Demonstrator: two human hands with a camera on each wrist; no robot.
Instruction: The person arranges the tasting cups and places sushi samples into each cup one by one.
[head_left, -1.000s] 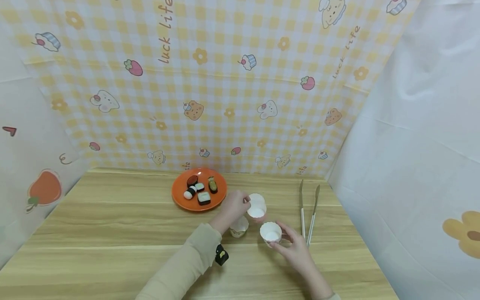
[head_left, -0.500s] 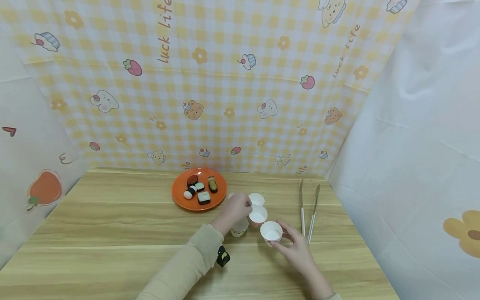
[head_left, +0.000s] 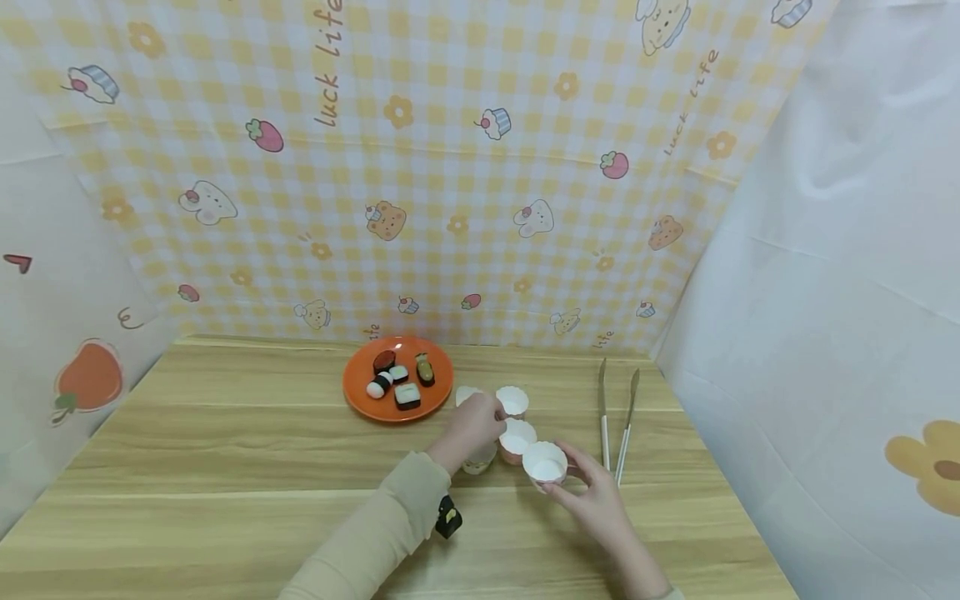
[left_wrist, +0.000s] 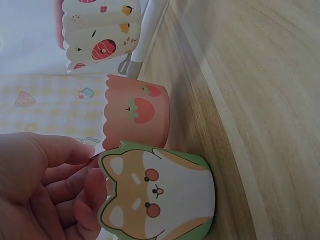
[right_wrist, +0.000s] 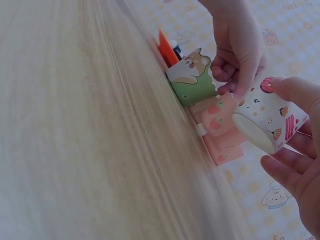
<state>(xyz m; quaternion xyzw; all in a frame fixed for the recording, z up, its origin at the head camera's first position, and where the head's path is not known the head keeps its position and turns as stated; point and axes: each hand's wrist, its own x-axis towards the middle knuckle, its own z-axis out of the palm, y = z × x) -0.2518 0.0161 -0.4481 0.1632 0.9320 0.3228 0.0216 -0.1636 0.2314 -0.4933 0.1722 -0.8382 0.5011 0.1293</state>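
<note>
Near pink cup (head_left: 516, 446) slid closer; right fingers (right_wrist: 295, 92) grip white cup (head_left: 545, 467); left fingers (left_wrist: 67, 150), apparently pinching pink's rim, could tug it over.

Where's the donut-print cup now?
Head view, lower half, right of centre: the donut-print cup is in the right hand, right of the nearer pink cup.

Front pink cup (head_left: 517, 439) | shifted toward held cup (head_left: 545, 464) | farther from rear pink cup (head_left: 512, 402)

The cups (left_wrist: 162, 190) look like matt paper, the tabletop (head_left: 225, 475) smooth wood grain, the orange plate (head_left: 357, 379) glossy plastic, the tongs (head_left: 603, 404) at right metal with plastic-like handles (head_left: 606, 442), the far backdrop (head_left: 442, 167) creased cloth.
</note>
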